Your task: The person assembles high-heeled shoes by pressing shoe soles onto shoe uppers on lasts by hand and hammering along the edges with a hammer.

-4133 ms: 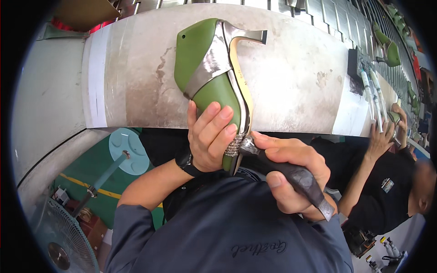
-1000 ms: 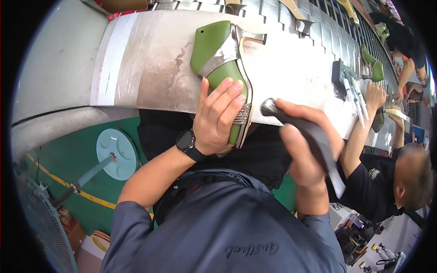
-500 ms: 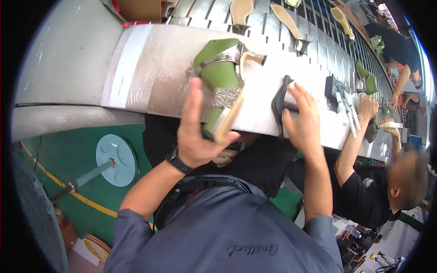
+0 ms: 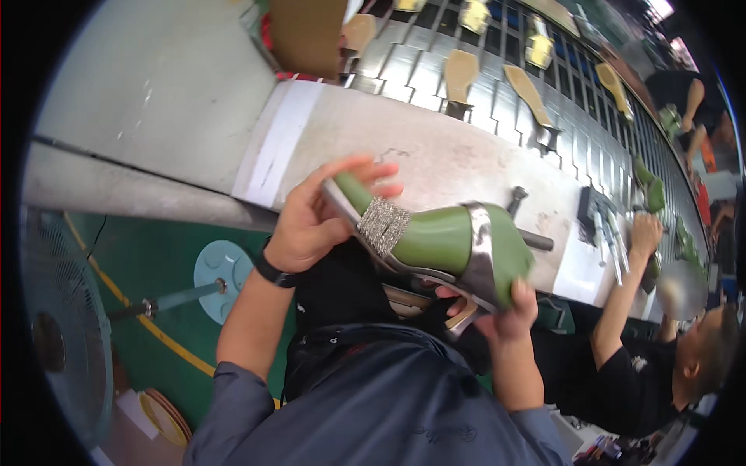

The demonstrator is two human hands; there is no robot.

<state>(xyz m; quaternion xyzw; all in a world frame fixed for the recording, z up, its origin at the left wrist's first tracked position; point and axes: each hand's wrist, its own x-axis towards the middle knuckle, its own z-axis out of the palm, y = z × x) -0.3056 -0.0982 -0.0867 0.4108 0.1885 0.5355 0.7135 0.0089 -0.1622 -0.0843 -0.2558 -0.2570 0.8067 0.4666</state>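
A high-heeled sandal on a green shoe last [image 4: 443, 237] is held between my two hands above the front edge of the bench. It has a glittery silver toe band and a metallic ankle strap. My left hand [image 4: 311, 221] is closed around the toe end at the left. My right hand [image 4: 509, 314] grips the back of the last near the heel, its fingers partly hidden under it. The tan heel [image 4: 462, 318] points down toward me. Just behind the last lies a dark tool with two rod-like ends [image 4: 536, 239], partly covered.
Beyond the bench top [image 4: 350, 128], a slatted metal conveyor [image 4: 412, 70] carries several tan soles. A cardboard box [image 4: 307, 35] stands at the far left. White pen-like tubes [image 4: 610, 233] lie at the right, beside a co-worker's arm [image 4: 618, 299]. A fan [image 4: 66, 326] stands at the lower left.
The sandal on its last has turned from upright to lying lengthwise, toe to the left, and come nearer me. My right hand has left the dark object on the bench and taken the heel end.
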